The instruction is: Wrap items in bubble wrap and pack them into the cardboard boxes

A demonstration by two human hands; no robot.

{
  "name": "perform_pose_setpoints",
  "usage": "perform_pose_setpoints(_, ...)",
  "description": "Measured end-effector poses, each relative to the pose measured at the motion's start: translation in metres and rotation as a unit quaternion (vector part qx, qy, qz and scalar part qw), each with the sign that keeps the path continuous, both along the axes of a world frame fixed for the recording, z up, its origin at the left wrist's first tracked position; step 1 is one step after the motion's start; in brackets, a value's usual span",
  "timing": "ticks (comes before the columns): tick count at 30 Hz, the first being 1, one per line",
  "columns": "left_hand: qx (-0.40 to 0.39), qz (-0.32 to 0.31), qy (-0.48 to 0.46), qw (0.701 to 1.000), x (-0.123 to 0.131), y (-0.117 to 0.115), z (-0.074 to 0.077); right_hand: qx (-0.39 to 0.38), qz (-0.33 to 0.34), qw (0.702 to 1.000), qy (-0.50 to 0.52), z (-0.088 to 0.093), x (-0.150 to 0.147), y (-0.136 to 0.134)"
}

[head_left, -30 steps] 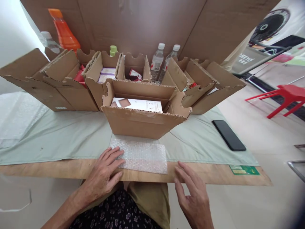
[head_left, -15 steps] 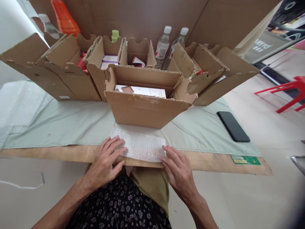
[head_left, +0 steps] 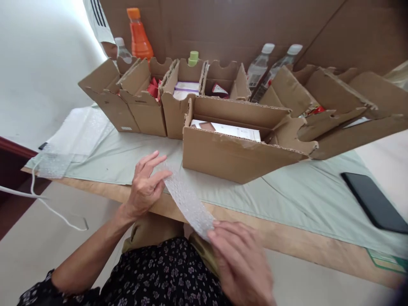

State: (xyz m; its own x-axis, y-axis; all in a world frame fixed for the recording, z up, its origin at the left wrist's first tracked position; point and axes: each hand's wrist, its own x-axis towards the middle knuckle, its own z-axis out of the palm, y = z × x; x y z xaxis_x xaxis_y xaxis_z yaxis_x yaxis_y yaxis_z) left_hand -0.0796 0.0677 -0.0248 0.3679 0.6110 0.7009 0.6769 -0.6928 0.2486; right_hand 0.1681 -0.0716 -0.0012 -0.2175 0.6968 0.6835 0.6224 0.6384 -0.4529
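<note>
A folded strip of bubble wrap (head_left: 189, 202) stretches between my two hands, tilted over the front edge of the table. Its upper left end is pinched by my left hand (head_left: 145, 185), thumb against fingers, with the other fingertips raised. At the lower right end, my right hand (head_left: 240, 255) grips the wrap, slightly blurred, fingers closed over it. Just beyond the wrap stands an open cardboard box (head_left: 219, 155) with a white printed carton (head_left: 228, 129) inside.
Behind stand several cardboard bins (head_left: 146, 119) and an orange bottle (head_left: 140, 40). More bubble wrap (head_left: 84, 131) lies at the left on the green cloth (head_left: 124, 163). A black phone (head_left: 374, 202) rests at the right. A white cable (head_left: 60, 212) hangs at the left.
The bubble wrap, flat on the table before, is now lifted and tilted as a narrower strip. Both hands have closed on its ends; the right came nearer my body. The view swung left.
</note>
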Motion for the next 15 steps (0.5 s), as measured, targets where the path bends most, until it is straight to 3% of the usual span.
perform_pose_setpoints(3, -0.061, 0.039, 0.043, 0.996, -0.02, 0.009, -0.007, -0.014, 0.035, 0.999, -0.033, -0.008, -0.04, 0.014)
perform_pose_setpoints(5, -0.11, 0.046, 0.055, 0.991, -0.031, -0.008, -0.01, -0.038, 0.037, 0.997, -0.052, -0.019, -0.059, 0.022)
perform_pose_setpoints(7, -0.146, 0.002, 0.032, 0.989, -0.035, -0.04, -0.009, -0.049, 0.038, 0.996, -0.071, -0.028, -0.071, 0.03)
perform_pose_setpoints(10, -0.207, -0.099, -0.039, 0.973, -0.028, -0.085, -0.007, -0.061, 0.057, 0.994, -0.065, -0.03, -0.078, 0.04)
perform_pose_setpoints(12, -0.221, -0.092, -0.087, 0.967, -0.021, -0.099, -0.009, -0.069, 0.07, 0.994, -0.042, -0.025, -0.077, 0.047)
perform_pose_setpoints(15, -0.231, -0.036, -0.143, 0.962, -0.016, -0.094, -0.014, -0.099, 0.088, 0.991, -0.009, -0.018, -0.069, 0.051)
